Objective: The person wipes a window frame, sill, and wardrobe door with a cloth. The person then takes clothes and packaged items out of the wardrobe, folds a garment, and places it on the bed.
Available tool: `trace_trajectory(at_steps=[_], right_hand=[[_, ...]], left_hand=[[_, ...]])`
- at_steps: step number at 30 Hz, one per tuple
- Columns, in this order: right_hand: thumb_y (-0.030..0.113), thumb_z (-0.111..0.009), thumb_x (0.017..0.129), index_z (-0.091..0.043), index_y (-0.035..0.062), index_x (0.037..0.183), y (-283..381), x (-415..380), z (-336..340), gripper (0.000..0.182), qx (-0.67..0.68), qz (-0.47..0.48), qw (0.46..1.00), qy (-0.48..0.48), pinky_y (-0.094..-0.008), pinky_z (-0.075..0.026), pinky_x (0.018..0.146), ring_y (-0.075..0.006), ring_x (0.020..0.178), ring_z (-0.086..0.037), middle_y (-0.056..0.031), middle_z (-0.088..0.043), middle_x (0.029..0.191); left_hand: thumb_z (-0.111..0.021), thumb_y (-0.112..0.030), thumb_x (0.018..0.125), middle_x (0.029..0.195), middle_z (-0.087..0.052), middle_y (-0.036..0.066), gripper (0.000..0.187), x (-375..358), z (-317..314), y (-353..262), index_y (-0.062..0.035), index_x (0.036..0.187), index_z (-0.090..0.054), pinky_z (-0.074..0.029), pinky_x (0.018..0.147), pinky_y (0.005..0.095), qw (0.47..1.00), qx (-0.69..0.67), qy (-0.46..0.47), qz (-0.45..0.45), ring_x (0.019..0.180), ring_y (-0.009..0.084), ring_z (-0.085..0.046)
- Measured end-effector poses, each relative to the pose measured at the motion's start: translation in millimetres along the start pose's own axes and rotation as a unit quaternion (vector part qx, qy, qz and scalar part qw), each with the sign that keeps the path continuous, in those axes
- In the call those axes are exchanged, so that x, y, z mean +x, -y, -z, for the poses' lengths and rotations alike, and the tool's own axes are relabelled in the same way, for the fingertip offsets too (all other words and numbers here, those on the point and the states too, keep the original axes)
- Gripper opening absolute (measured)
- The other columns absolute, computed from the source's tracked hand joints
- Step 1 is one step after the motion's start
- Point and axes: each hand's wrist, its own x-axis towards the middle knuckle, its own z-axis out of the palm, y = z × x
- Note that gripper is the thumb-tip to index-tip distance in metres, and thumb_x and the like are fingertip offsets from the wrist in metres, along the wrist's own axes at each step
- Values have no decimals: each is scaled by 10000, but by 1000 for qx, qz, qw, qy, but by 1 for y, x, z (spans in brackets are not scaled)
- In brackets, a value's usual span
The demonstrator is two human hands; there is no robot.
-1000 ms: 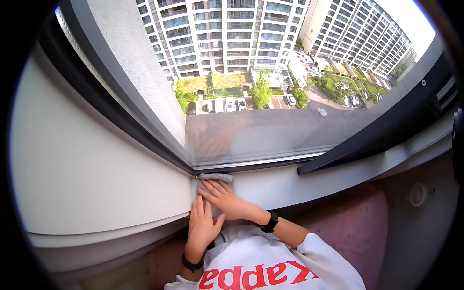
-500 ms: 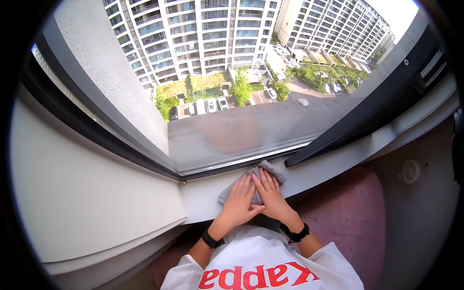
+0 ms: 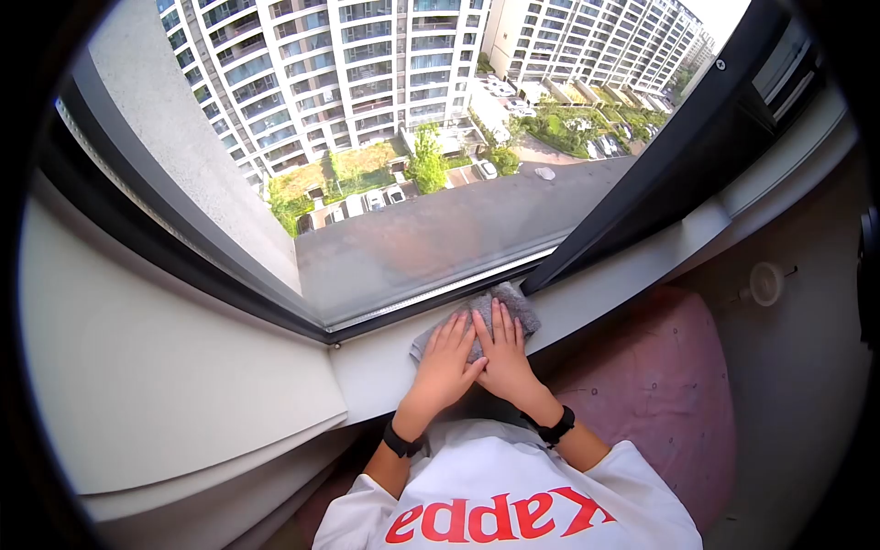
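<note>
A folded grey cloth (image 3: pixel 522 314) lies on the white window sill (image 3: pixel 371 371), close against the dark lower window frame. Both hands rest flat on top of it, side by side, with their thumbs meeting. My left hand (image 3: pixel 445 362) covers the left part of the cloth, its fingers extended toward the glass. My right hand (image 3: pixel 504 353) presses on the right part with its fingers stretched out. The underside of the cloth is hidden.
The window glass (image 3: pixel 412 252) stands just beyond the sill. A dark frame post (image 3: pixel 642 183) slants up on the right. Below the sill at right is a pink cushioned surface (image 3: pixel 651 385). White panelling (image 3: pixel 174 348) fills the left side.
The view has turned slightly. Both hands and the cloth have shifted a little to the right along the sill, nearer the foot of the dark post.
</note>
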Motion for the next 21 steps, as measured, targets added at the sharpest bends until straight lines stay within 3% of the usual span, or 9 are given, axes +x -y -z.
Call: trace_trajectory(at_steps=[5, 9, 10, 14, 19, 21], right_hand=[[404, -542, 781, -250, 24, 1372, 48, 4, -22, 761, -41, 52, 998, 12, -556, -157, 1033, -434, 1311, -162, -328, -161, 1391], [401, -565, 765, -285, 17, 1354, 85, 1, -30, 757, 19, 125, 992, 9, -566, -197, 1007, -455, 1294, -190, -348, -191, 1370], [398, -573, 759, -296, 15, 1349, 91, -1, -29, 756, 32, 140, 990, 12, -567, -210, 1000, -461, 1288, -199, -355, -201, 1362], [379, -630, 719, -356, 6, 1308, 97, -7, -11, 749, 5, 221, 970, 104, -555, -295, 946, -494, 1225, -288, -383, -260, 1312], [311, -654, 738, -407, 19, 1266, 80, 5, 11, 652, 53, 277, 951, 126, -458, -378, 897, -435, 1145, -397, -310, -390, 1232], [246, -623, 776, -478, 23, 1182, 78, 32, 30, 485, 141, 209, 943, 215, -402, -422, 789, -293, 996, -502, -170, -534, 1051]], left_hand=[[-490, -303, 856, 1402, -284, 192, 579, -51, 22, 15, -15, 1334, -335, -160, 1080, 429, 997, 23, -36, 66, 1319, 318, -232], [-476, -261, 872, 1412, -270, 194, 572, -96, 36, 16, -3, 1351, -301, -141, 1083, 421, 987, 40, -40, 149, 1330, 309, -218], [-482, -229, 867, 1407, -276, 201, 585, -105, 37, 13, 22, 1353, -276, -148, 1082, 420, 984, -1, -77, 160, 1322, 318, -236], [-494, -262, 868, 1391, -306, 198, 592, -129, 38, 2, 18, 1348, -289, -169, 1077, 423, 973, -50, -123, 188, 1312, 310, -261], [-495, -256, 871, 1410, -278, 192, 584, -128, 23, 7, 6, 1353, -293, -146, 1076, 432, 975, 27, -112, 190, 1325, 308, -235], [-491, -241, 873, 1421, -258, 188, 589, -125, 22, 9, 0, 1363, -271, -125, 1082, 428, 974, 43, -113, 191, 1336, 297, -213]])
